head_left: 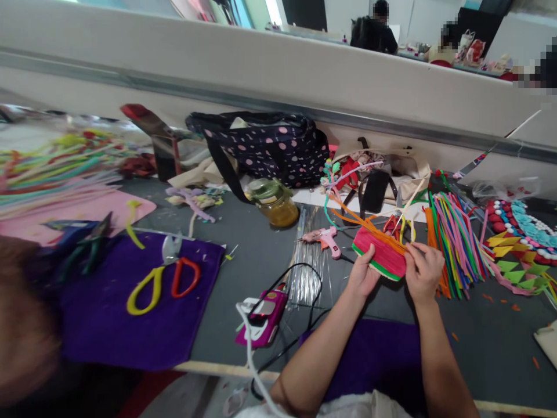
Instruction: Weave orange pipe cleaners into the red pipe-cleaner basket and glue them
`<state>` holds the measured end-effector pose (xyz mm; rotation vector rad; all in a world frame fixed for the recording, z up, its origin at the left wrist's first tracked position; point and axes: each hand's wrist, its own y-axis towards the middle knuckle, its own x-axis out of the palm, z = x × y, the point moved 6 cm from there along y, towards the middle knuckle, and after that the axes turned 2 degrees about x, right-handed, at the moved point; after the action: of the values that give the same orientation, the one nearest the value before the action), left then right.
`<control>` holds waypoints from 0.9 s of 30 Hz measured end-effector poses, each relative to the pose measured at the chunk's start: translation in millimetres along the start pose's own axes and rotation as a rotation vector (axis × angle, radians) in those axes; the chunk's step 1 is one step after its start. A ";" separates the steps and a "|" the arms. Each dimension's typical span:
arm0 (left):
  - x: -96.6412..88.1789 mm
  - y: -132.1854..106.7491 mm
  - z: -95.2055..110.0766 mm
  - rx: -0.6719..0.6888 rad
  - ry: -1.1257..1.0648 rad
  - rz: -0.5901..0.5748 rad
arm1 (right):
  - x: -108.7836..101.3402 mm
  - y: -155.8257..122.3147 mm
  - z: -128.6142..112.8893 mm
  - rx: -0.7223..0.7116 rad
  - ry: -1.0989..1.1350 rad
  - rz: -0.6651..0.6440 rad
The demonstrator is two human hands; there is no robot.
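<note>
My left hand [364,277] grips the lower left edge of a flat pink piece with a green border [383,253], thumb on top. At its right end, the fingers of my right hand [425,268] are pinched on orange fuzzy stems [369,223] that lie along its upper edge and trail off to the upper left. Just right of my right hand lies a bundle of multicoloured fuzzy stems [461,244]. Left of the piece is a pink glue gun [331,242]. Scissors with red and yellow handles [393,226] lie partly hidden behind the piece.
Clear thin sticks [307,261], a magenta and white device with cables [264,316] and a glass jar [278,209] are to the left. Farther left, larger scissors [150,290] lie on purple cloth [130,339], beside a blurred person's arm [26,325]. A dotted bag [270,148] stands behind.
</note>
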<state>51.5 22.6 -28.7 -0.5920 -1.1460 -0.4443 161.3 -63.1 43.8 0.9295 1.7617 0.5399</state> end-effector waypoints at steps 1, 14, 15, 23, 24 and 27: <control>-0.2 0.4 2.0 0.018 -0.008 0.009 | -5.7 -0.2 5.9 0.044 0.030 0.068; 2.3 -1.3 18.1 0.182 -0.064 0.074 | 31.9 -33.2 27.8 0.749 0.557 -0.256; 2.6 -1.5 17.0 0.182 -0.066 0.076 | 38.9 -33.3 24.5 0.815 0.700 -0.247; -1.4 -5.6 -19.0 0.076 0.027 0.069 | 51.1 -37.1 30.5 1.182 1.136 0.081; -3.5 -4.7 -19.4 0.068 0.042 0.080 | 48.2 -37.8 34.8 1.198 1.119 0.101; -8.3 0.3 -5.6 0.134 0.103 0.101 | 39.6 -39.1 46.8 1.234 1.079 0.155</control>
<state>52.7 19.5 -38.1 -0.5023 -1.0342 -0.3053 184.5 -58.2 -24.9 1.8075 3.1213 -0.1072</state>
